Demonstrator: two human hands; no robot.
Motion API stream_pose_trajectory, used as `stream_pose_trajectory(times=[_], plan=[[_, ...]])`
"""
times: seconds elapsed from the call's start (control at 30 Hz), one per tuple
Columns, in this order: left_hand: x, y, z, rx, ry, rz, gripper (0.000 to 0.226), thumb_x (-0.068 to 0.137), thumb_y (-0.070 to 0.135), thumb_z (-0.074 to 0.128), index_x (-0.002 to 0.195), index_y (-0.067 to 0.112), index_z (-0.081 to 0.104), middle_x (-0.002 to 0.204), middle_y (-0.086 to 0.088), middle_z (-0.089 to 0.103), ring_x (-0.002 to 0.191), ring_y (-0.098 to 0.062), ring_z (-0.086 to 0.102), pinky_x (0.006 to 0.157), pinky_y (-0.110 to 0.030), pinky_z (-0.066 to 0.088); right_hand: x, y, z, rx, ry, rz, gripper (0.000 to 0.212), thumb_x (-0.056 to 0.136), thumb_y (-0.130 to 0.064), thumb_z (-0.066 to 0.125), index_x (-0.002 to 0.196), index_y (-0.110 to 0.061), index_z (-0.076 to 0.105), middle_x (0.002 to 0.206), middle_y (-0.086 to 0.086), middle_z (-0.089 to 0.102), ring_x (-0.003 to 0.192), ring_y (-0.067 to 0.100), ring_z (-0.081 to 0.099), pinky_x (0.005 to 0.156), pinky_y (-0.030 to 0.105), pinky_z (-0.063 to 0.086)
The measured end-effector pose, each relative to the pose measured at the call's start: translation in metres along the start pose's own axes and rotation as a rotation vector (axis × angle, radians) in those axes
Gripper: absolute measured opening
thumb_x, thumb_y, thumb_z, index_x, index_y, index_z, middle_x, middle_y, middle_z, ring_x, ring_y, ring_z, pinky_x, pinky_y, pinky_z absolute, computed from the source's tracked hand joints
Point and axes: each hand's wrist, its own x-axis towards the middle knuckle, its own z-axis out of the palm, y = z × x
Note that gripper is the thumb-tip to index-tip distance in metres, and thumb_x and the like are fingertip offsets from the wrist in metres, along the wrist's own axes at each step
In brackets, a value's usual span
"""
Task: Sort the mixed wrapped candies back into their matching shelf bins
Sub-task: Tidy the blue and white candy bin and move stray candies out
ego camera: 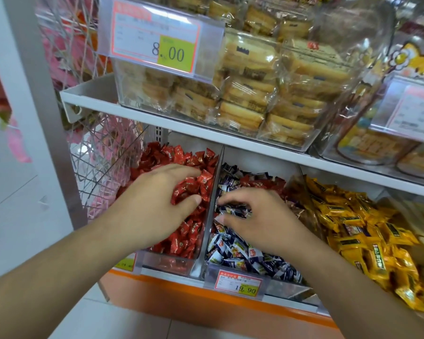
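Three candy bins [181, 263] (two hands [154, 204])

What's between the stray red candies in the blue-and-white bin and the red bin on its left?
Only the clear divider between the two bins. The stray red candies lie at the back of the blue-and-white bin, beyond the right hand. They must be lifted over the divider into the red bin, where the left hand holds red candies.

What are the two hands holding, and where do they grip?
The left hand clutches a bunch of red candies between thumb and fingers. The right hand has its fingertips among the blue-and-white candies; any grip is hidden.
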Motion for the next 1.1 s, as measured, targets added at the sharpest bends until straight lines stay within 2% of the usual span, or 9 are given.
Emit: stream_pose_trajectory(times=[0.2,0.33,0.43,0.57,0.63,0.77,0.87,1.0,1.1], plan=[[0.003,0.007,0.016,0.025,-0.169,0.152,0.058,0.095,0.054,0.062,0.15,0.045,0.046,0.156,0.03,0.037,0.143,0.012,0.029,0.11,-0.002,0.011,0.003,0.017,0.005,-0.244,0.001,-0.106,0.018,0.084,-0.052,0.079,0.099,-0.042,0.078,0.103,-0.021,0.069,0.106,0.004,0.057,0.096,0.037,0.052],[0.007,0.003,0.015,0.025,-0.165,0.137,0.054,0.094,0.054,0.063,0.146,0.047,0.05,0.153,0.035,0.039,0.14,0.012,0.031,0.107,-0.002,0.017,0.004,0.026,0.0,-0.322,-0.027,-0.087,0.009,0.084,-0.054,0.073,0.09,-0.047,0.075,0.097,-0.021,0.066,0.103,0.005,0.053,0.092,0.038,0.053],[0.006,0.003,0.016,0.027,-0.156,0.15,0.054,0.094,0.055,0.063,0.146,0.047,0.049,0.152,0.035,0.04,0.14,0.013,0.029,0.105,-0.001,0.018,0.007,0.022,0.003,-0.248,0.012,-0.083,0.011,0.09,-0.047,0.072,0.087,-0.039,0.078,0.089,-0.019,0.069,0.097,0.003,0.057,0.089,0.038,0.055],[0.005,0.005,0.015,-0.003,-0.158,0.146,0.054,0.095,0.052,0.064,0.146,0.045,0.05,0.152,0.035,0.04,0.138,0.014,0.034,0.113,-0.009,0.023,0.013,0.011,0.011,-0.155,0.118,-0.096,0.014,0.091,-0.042,0.074,0.101,-0.033,0.079,0.095,-0.017,0.067,0.095,0.006,0.06,0.088,0.038,0.055],[0.004,0.005,0.015,-0.006,-0.164,0.148,0.054,0.095,0.051,0.063,0.146,0.045,0.05,0.152,0.035,0.04,0.134,0.017,0.034,0.115,-0.009,0.026,0.016,0.009,0.017,-0.169,0.067,-0.082,0.022,0.089,-0.045,0.076,0.107,-0.033,0.078,0.095,-0.014,0.062,0.098,0.011,0.056,0.089,0.04,0.052],[0.004,0.004,0.016,-0.014,-0.171,0.147,0.054,0.095,0.051,0.064,0.146,0.046,0.05,0.152,0.036,0.039,0.119,0.025,0.029,0.1,0.006,0.02,0.018,0.006,0.02,-0.249,-0.029,-0.03,0.024,0.087,-0.051,0.075,0.108,-0.041,0.075,0.095,-0.011,0.054,0.105,0.018,0.047,0.093,0.04,0.045],[0.004,0.004,0.015,-0.014,-0.181,0.136,0.054,0.095,0.05,0.065,0.146,0.047,0.049,0.151,0.037,0.038,0.117,0.024,0.031,0.108,0.0,0.024,0.017,0.003,0.02,-0.252,-0.049,-0.022,0.017,0.087,-0.045,0.077,0.105,-0.043,0.077,0.098,-0.011,0.053,0.108,0.017,0.045,0.094,0.037,0.041],[0.005,0.006,0.014,0.002,-0.187,0.127,0.054,0.095,0.052,0.064,0.147,0.047,0.048,0.152,0.037,0.038,0.111,0.023,0.031,0.094,0.008,0.021,0.014,0.002,0.018,-0.14,0.028,0.0,0.01,0.083,-0.031,0.085,0.088,-0.032,0.077,0.093,-0.016,0.058,0.094,0.008,0.057,0.082,0.029,0.047],[0.003,0.008,0.012,-0.006,-0.177,0.094,0.051,0.096,0.05,0.063,0.145,0.048,0.05,0.15,0.036,0.041,0.113,0.018,0.037,0.098,-0.003,0.024,0.009,0.003,0.005,0.036,0.121,0.059,0.012,0.084,-0.027,0.085,0.086,-0.033,0.075,0.091,-0.016,0.068,0.089,-0.001,0.062,0.078,0.017,0.046]])
